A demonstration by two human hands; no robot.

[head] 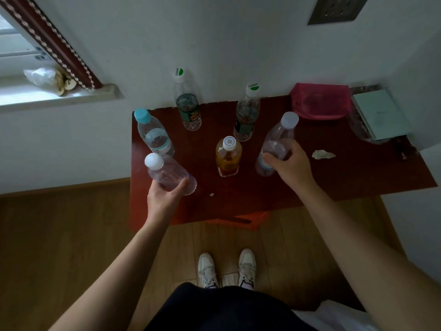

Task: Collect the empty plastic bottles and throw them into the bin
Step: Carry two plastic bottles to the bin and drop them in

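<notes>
Several plastic bottles stand on a dark red table [334, 177]. My left hand [164, 197] grips a clear white-capped bottle [167, 172], tilted near the table's front left. My right hand [292, 166] is wrapped around a clear bottle with a pale cap [276, 139]. Between them stands an orange-labelled bottle [228, 156]. A blue-capped bottle [154, 132] stands at the left edge. Two taller bottles with green-and-white caps, one at back left [188, 103] and one at back centre [247, 115], stand near the wall. No bin is in view.
A pink cloth [319, 101] and a pale green book [379, 114] lie at the table's back right. A crumpled scrap [323, 154] lies right of my right hand. An orange object [241, 219] shows under the table. A window sill [59, 99] is at left. Wooden floor below.
</notes>
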